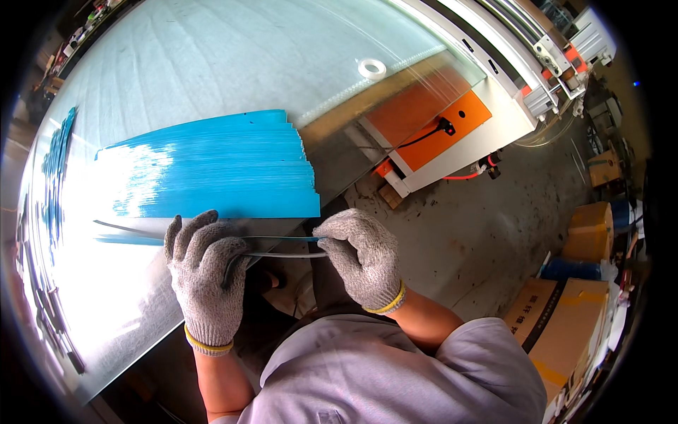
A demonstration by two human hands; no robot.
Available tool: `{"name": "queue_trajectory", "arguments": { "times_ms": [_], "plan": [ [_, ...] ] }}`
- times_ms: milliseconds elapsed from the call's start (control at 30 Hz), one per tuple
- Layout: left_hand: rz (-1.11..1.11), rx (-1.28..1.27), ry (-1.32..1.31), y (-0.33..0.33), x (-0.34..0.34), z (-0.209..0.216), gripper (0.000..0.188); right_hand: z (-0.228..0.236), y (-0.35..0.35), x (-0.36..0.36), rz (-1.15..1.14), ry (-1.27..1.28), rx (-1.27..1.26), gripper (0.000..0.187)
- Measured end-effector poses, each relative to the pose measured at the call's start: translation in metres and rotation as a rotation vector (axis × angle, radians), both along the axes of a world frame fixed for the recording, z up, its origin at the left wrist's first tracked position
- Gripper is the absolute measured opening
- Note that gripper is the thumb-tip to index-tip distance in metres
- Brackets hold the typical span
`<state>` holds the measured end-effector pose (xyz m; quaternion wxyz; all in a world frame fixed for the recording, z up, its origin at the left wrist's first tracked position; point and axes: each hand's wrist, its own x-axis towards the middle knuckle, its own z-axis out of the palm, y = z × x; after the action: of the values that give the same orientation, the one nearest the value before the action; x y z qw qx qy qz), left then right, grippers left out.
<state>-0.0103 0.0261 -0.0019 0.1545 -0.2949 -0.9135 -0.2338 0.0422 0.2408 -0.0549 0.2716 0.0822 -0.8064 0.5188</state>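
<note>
My right hand [364, 261], in a grey knitted glove with a yellow cuff, pinches the end of a thin blue strip [282, 239]. A narrow grey strip [286, 255] runs just below it, its right end close to the same fingers. My left hand [205, 272], gloved alike, is closed over both strips, fingers bent and thumb beneath. Left of that hand, strip ends stick out over the table edge. Beyond my hands lies a wide layer of blue strips [226, 169] side by side, their right ends uneven.
The strips rest on a glass-topped table [176, 63] with a white tape roll [371, 68] on it. Dark strips [49, 304] lie along the far left. At right stand an orange-and-white machine frame [452, 134] with a black plug, and cardboard boxes [565, 325] on the floor.
</note>
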Motion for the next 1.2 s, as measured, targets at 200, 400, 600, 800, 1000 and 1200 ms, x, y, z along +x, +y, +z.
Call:
{"name": "queue_trajectory", "arguments": {
  "times_ms": [200, 400, 600, 800, 1000, 1200],
  "plan": [
    [0.028, 0.057, -0.020, 0.001, 0.001, 0.002, 0.026, 0.005, 0.008, -0.009, -0.070, 0.012, 0.134, 0.036],
    [-0.066, -0.015, 0.020, -0.003, -0.001, 0.005, 0.019, 0.003, 0.021, -0.022, 0.054, 0.046, 0.440, 0.046],
    [-0.079, 0.008, -0.012, -0.002, 0.000, 0.002, 0.014, -0.003, 0.004, 0.002, -0.138, -0.198, -0.192, 0.011],
    [-0.106, 0.006, -0.019, -0.004, 0.001, 0.004, 0.017, -0.003, -0.014, 0.005, 0.044, -0.424, -0.528, 0.013],
    [0.043, 0.029, -0.029, 0.003, 0.003, 0.004, 0.038, -0.008, -0.009, 0.005, -0.016, -0.162, -0.061, 0.018],
    [0.027, -0.008, -0.028, 0.001, 0.003, 0.004, 0.036, -0.005, -0.004, 0.007, 0.010, -0.056, 0.070, 0.027]
  ]
}}
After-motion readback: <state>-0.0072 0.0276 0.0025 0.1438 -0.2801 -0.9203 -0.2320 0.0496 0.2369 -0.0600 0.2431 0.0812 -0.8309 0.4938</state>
